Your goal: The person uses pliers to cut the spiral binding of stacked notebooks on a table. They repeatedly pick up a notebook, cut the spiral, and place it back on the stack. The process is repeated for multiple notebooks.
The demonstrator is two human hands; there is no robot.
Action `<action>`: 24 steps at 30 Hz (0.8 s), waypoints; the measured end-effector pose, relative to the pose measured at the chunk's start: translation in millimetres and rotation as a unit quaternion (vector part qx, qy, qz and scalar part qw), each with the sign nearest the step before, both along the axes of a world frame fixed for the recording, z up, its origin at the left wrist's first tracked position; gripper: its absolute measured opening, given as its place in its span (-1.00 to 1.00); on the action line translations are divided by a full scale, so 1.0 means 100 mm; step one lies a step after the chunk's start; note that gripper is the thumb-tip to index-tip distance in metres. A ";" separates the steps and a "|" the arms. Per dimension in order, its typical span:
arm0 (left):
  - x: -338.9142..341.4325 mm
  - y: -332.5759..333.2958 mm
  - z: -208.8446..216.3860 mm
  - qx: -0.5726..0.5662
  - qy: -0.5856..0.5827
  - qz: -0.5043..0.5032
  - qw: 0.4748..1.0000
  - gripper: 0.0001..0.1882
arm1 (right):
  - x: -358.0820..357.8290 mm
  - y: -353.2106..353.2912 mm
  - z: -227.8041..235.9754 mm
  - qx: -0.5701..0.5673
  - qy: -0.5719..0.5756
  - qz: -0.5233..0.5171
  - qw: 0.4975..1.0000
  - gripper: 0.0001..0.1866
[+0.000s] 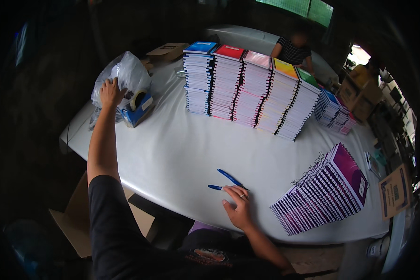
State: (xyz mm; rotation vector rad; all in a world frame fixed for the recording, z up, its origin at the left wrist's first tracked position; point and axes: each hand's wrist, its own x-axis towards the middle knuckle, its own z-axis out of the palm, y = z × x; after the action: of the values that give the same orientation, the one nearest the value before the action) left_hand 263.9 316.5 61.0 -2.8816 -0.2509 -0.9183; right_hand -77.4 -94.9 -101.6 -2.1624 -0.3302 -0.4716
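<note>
At the far left, my left hand (pixel 110 94) reaches over a crumpled clear plastic bag (pixel 131 70), its fingers spread against the plastic. Just beside it, a roll of tape (pixel 137 100) sits in a blue tape dispenser (pixel 142 111). My right hand (pixel 238 207) rests on the near part of the table, its fingertips lying over blue-handled pliers (pixel 229 176). The thumb is apart from the fingers, and both handles stick out past the hand. To the right stands a leaning stack of purple spiral-bound notebooks (pixel 319 191).
Tall stacks of notebooks (pixel 247 93) with blue, red, pink, yellow and green covers line the table's (pixel 182 158) far side. Smaller stacks (pixel 331 109) stand behind them at right. Cardboard boxes (pixel 394 191) are at the right edge and below left. Another person (pixel 292 50) sits beyond.
</note>
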 end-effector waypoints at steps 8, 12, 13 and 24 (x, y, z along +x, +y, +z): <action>0.10 -0.24 -0.67 0.046 -0.106 -0.180 0.977 -0.53 | -0.02 0.00 0.02 -0.021 0.008 -0.008 1.000 -0.65; 0.23 -0.13 -0.87 0.041 0.008 -0.047 0.998 -0.46 | -0.01 0.01 0.05 -0.011 0.024 -0.008 1.000 -0.69; 0.29 -0.09 -0.91 -0.012 0.036 -0.063 0.997 -0.46 | 0.00 0.01 0.05 -0.012 0.022 -0.010 1.000 -0.69; 0.24 -0.11 -0.32 -0.370 -0.136 -0.297 0.870 -0.61 | 0.03 0.02 0.07 -0.010 0.032 -0.008 0.999 -0.70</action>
State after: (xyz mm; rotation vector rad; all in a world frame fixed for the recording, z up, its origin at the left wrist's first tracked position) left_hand 288.1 305.6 29.3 -3.6004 0.3951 -1.6386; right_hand -74.1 -93.2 -95.0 -2.1953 -0.2839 -0.4082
